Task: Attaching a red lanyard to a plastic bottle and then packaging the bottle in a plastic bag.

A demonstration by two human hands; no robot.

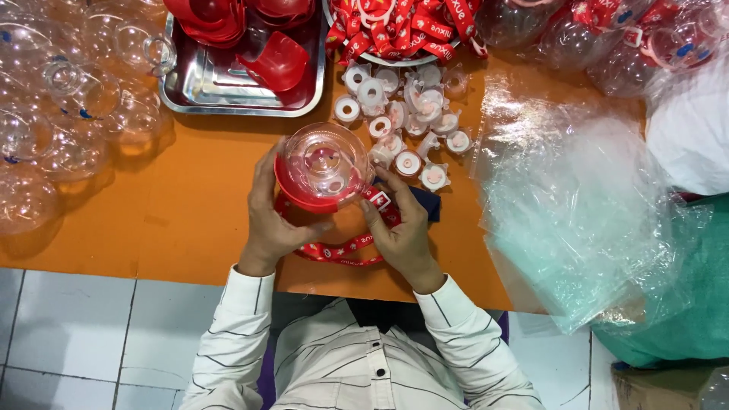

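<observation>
From the head view, my left hand (272, 228) and right hand (402, 231) both grasp a clear bottle with a red lid (320, 168), held between them just above the orange bench (190, 212). A red lanyard (338, 250) loops under my hands. Just beyond my right hand lie white caps (402, 114); beyond my left sits a steel tray (228, 83).

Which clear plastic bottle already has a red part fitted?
The bottle held between both hands at the table's middle: it has a red rim and strap, while the piled bottles at left are plain clear.

Both hands (338, 228) round clear bottle (323, 163) w/ red strap (342, 250), prob. lidded
</observation>
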